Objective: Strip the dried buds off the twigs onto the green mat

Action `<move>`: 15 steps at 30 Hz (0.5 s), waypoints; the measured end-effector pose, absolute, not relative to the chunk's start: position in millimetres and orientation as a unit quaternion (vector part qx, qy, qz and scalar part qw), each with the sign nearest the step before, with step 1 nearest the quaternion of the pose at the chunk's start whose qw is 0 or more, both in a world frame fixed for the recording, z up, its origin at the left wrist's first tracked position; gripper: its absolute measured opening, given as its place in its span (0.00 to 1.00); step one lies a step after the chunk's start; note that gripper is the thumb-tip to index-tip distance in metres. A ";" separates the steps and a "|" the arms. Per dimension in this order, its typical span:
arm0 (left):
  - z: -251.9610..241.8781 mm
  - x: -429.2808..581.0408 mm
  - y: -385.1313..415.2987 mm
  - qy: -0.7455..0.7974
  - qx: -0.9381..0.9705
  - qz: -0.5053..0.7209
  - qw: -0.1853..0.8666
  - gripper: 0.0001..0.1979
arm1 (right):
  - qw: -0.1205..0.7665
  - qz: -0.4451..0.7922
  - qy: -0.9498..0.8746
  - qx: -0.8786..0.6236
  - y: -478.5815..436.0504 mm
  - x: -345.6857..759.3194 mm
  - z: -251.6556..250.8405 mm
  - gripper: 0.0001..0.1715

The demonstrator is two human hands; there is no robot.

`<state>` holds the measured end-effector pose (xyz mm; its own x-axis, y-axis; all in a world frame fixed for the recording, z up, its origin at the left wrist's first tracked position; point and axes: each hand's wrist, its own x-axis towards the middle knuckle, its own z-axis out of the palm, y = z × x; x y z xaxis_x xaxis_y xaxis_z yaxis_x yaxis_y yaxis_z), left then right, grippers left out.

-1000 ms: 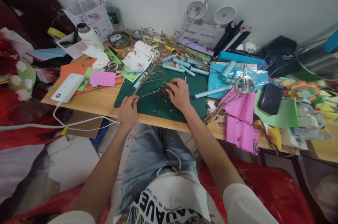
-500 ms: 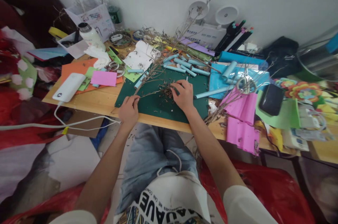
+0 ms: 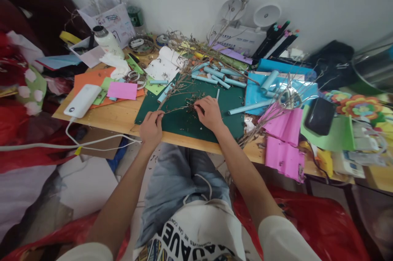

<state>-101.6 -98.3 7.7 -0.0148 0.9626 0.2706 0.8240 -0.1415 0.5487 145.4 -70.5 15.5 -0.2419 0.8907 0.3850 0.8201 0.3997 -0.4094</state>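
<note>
My left hand (image 3: pixel 151 128) is closed at the front edge of the dark green mat (image 3: pixel 175 123), pinching the end of a dried twig (image 3: pixel 174 109). The twig runs to the right across the mat. My right hand (image 3: pixel 209 113) is closed at its other end, thumb and fingertips together at the dry leafy bits. Crumbled dry leaves (image 3: pixel 190 103) lie in a small heap by those fingertips, with specks scattered over the mat. Several light blue paper rolls (image 3: pixel 215 73) lie behind my right hand.
A bundle of dried branches (image 3: pixel 196 48) stretches along the back. Scissors (image 3: pixel 289 93), pink crepe paper (image 3: pixel 282 123) and a black phone-like object (image 3: pixel 320 116) lie to the right. At left are a white power bank (image 3: pixel 82 101) with a cable, a pink paper (image 3: pixel 122 90) and a white bottle (image 3: pixel 107 41).
My right hand has drawn slightly left and down, its fingers now closed together at the leafy bits. My left hand keeps its pinch on the twig. The view has shifted a little.
</note>
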 end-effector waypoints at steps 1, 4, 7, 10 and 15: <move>7.6 -101.5 -98.2 0.647 0.692 0.300 0.114 0.14 | 0.286 0.060 -0.783 -0.549 -70.0 145.6 15.4 0.13; 7.1 -101.3 -97.8 0.650 0.690 0.300 0.107 0.14 | 0.287 0.044 -0.765 -0.575 -67.4 149.7 14.6 0.11; 6.6 -101.7 -97.5 0.649 0.690 0.306 0.099 0.13 | 0.306 0.029 -0.741 -0.598 -66.4 155.5 13.4 0.13; 6.6 -102.2 -97.6 0.645 0.691 0.311 0.100 0.14 | 0.334 0.040 -0.734 -0.589 -68.5 156.0 13.3 0.14; 6.0 -102.6 -97.3 0.636 0.692 0.324 0.103 0.13 | 0.389 0.114 -0.721 -0.562 -70.4 149.3 15.2 0.17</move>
<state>-102.6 -97.3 6.0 -0.0201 0.9480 0.3175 0.8146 -0.1686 0.5550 149.3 -70.4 15.2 -0.0661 0.8990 0.4330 0.7222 0.3425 -0.6009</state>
